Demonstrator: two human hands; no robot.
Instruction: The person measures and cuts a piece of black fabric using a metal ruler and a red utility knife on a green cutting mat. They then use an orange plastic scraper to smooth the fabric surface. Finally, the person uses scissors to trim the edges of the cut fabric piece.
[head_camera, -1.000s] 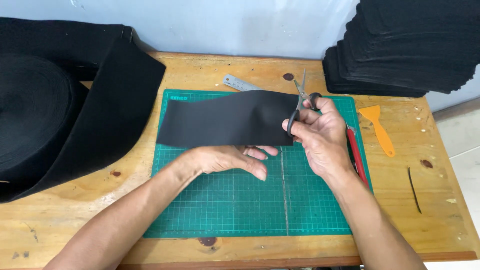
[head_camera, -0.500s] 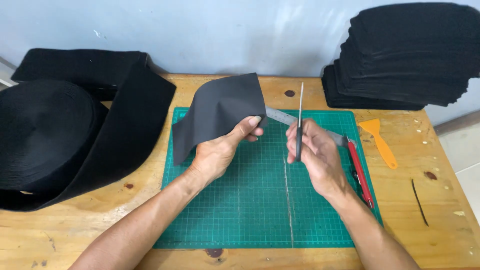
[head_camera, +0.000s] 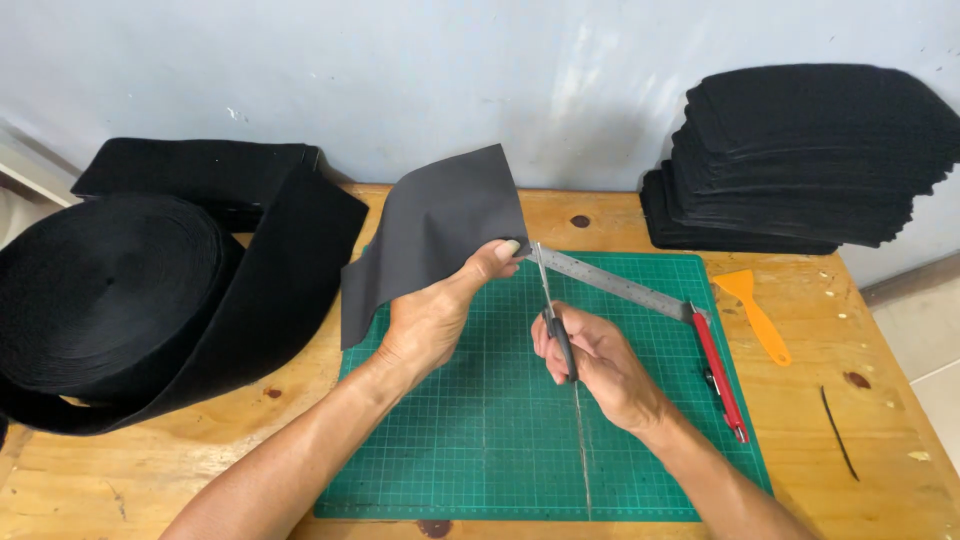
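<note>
far left: a large black roll of webbing (head_camera: 105, 295) lies on the wooden table (head_camera: 130, 480), its loose band running up to the right toward the far edge of the green cutting mat (head_camera: 480, 440).

my left hand (head_camera: 435, 315) is raised over the left half of the mat and grasps a cut black fabric piece (head_camera: 435, 235); thumb and fingers pinch its right near corner. the piece is lifted clear of the mat and hangs tilted, its long axis running from the near left up to the far right, with the bulk of it to the left of and beyond my hand.

just to the right of that pinched corner, the tip of the scissors (head_camera: 550, 310) stands close against the fabric edge; i cannot tell whether it touches. the blades appear closed and point away from me, nearly straight along the near-far line. my right hand (head_camera: 595, 365) is clenched around the scissor handles, nearer to me than the left hand and just beside it. the fabric therefore lies to the left of and beyond the scissors, and the left hand is the nearer one to it.

further right: a steel ruler (head_camera: 625, 288) lies slanted on the far part of the mat, a red utility knife (head_camera: 717, 370) along the mat's right edge, an orange scraper (head_camera: 755, 310) on the table, and a stack of black cut pieces (head_camera: 810, 160) at the far right.
</note>
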